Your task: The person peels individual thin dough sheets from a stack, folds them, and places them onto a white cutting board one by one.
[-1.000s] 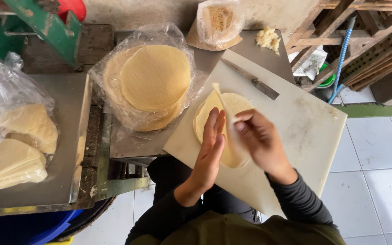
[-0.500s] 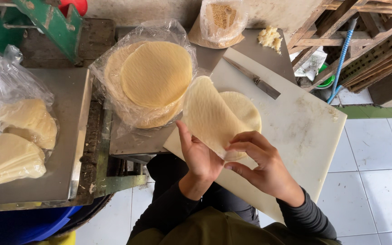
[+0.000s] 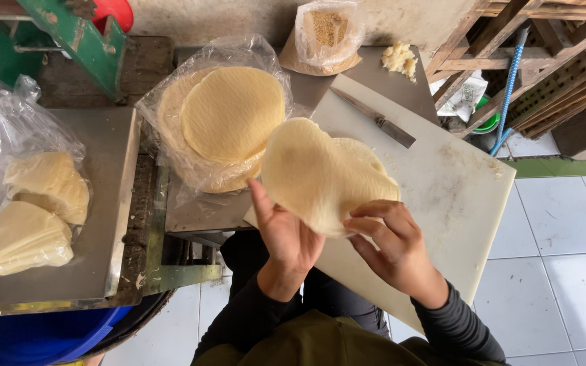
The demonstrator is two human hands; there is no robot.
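Note:
Both hands hold up a thin round pale-yellow dough sheet [image 3: 317,173] above a white cutting board [image 3: 449,203]. My left hand [image 3: 285,234] supports the sheet from underneath with the index finger raised along its left edge. My right hand [image 3: 391,237] pinches the sheet's lower right edge. A second sheet [image 3: 367,154] lies on the board behind the lifted one, mostly hidden. A stack of the same round sheets [image 3: 228,118] rests on clear plastic to the left of the board.
A knife [image 3: 382,123] lies on the board's far side. Behind it are a plastic bag of brown crumbs [image 3: 327,30] and a lump of pale filling [image 3: 400,57]. Folded dough pieces [image 3: 35,210] lie in plastic on a metal tray at left. White floor tiles show at right.
The hands were pressed on a sheet lying on the board; they have since peeled it up and lifted it toward the left, and it now hangs spread between both hands.

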